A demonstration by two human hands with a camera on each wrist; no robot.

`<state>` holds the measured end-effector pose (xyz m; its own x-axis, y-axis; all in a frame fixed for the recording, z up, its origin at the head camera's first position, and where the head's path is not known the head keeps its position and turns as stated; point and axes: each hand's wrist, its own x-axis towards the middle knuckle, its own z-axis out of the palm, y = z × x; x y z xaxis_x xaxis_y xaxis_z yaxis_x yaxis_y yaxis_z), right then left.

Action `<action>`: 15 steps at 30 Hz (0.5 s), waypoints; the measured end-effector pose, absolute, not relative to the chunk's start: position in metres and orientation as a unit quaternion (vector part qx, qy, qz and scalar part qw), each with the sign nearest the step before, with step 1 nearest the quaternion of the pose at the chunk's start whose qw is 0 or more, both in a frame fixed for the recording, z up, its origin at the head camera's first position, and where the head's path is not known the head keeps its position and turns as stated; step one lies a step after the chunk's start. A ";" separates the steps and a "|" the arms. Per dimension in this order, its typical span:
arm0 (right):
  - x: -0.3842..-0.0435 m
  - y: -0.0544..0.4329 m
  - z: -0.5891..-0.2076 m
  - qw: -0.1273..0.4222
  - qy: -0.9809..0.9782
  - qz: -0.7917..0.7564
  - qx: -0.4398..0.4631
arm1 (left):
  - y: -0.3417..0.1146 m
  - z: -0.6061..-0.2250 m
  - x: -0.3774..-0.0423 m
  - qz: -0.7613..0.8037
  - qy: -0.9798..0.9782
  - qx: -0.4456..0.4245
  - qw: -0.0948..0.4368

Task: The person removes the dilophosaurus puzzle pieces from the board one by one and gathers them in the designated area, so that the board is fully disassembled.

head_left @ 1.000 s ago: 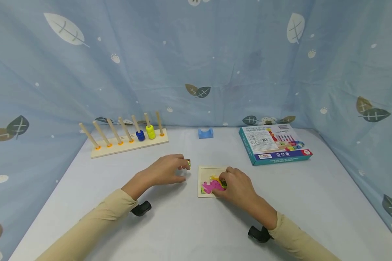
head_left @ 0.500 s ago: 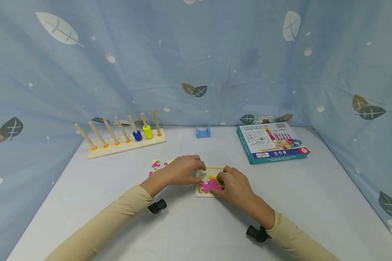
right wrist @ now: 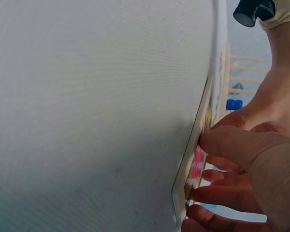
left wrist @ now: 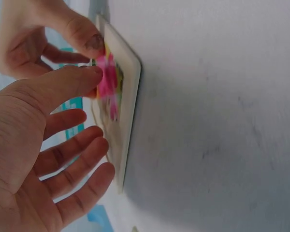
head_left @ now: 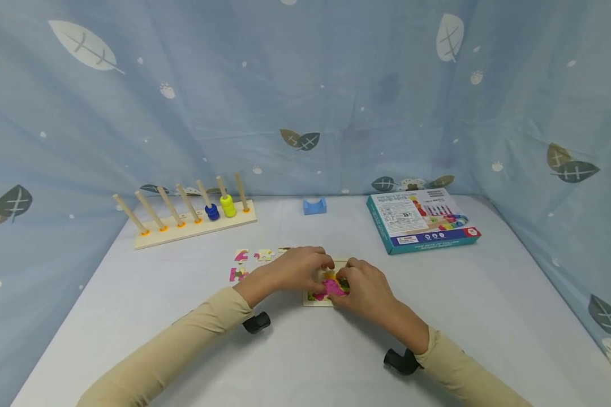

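Observation:
A small wooden jigsaw puzzle tray (head_left: 313, 303) lies before me, with pink, yellow and green pieces (head_left: 332, 286) in it. My left hand (head_left: 301, 270) reaches over its left side. There, thumb and forefinger pinch a puzzle piece that is mostly hidden; in the left wrist view the left thumb (left wrist: 75, 79) lies close to the pink print, the other fingers loosely bent. My right hand (head_left: 369, 291) curls over the right side of the puzzle, its thumb (right wrist: 222, 140) at the near edge and its fingertips at the pieces. Both hands cover much of the tray.
Several loose puzzle pieces (head_left: 238, 275) lie left of the tray. At the back left stands a wooden peg board (head_left: 196, 230) with blue and yellow beads. A blue curved block (head_left: 314, 207) and a teal boxed toy set (head_left: 422, 220) stand further back.
My left hand has moved right from beside the loose pieces to over the tray, close to the right hand, uncovering pieces on the table. The right hand has stayed at the puzzle.

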<state>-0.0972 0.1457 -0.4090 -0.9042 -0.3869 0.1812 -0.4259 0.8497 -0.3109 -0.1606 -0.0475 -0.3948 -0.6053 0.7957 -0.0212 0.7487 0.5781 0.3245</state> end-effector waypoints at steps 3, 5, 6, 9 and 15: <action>-0.097 0.146 -0.409 0.057 -0.959 0.180 0.213 | -0.044 -0.397 -0.160 0.136 0.885 0.436 0.088; -0.097 0.147 -0.410 0.057 -0.958 0.185 0.213 | -0.043 -0.397 -0.159 0.133 0.886 0.436 0.088; -0.097 0.147 -0.410 0.057 -0.958 0.185 0.213 | -0.043 -0.397 -0.158 0.133 0.886 0.435 0.089; -0.097 0.148 -0.411 0.060 -0.957 0.186 0.214 | -0.041 -0.396 -0.157 0.132 0.886 0.435 0.089; -0.097 0.149 -0.412 0.057 -0.959 0.176 0.217 | -0.037 -0.394 -0.158 0.128 0.888 0.431 0.097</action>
